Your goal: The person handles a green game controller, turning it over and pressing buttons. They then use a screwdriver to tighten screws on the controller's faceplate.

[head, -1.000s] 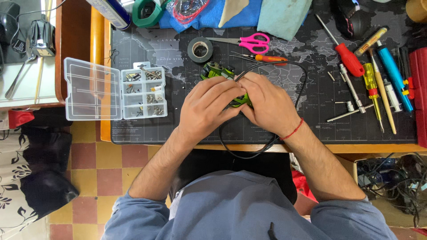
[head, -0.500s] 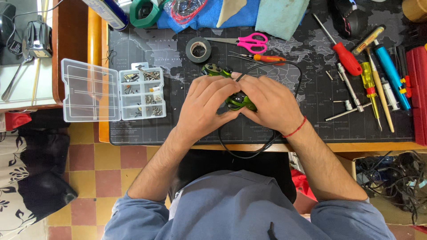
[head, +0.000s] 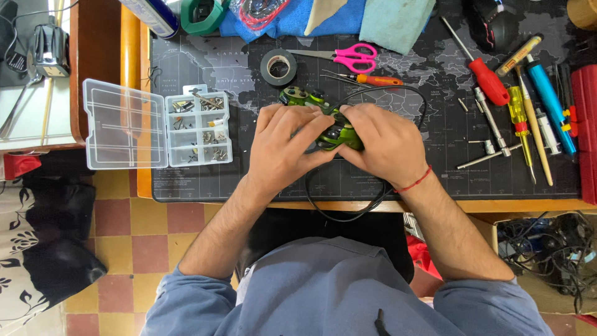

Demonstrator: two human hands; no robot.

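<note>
Both hands, left hand (head: 283,146) and right hand (head: 379,144), clamp the green game controller (head: 333,134); squeezing could snag its black cable (head: 348,214).

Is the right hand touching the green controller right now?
Touching. The head view shows the right hand wrapped over the green controller, fingers pressed on its shell; the left hand grips it too.

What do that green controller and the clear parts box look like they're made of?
Green controller, held by both hands: likely moulded plastic with a glossy metallic green finish, given its bright highlights. Parts box: clear rigid plastic by its look, with the desk and small hardware visible through it.
</note>
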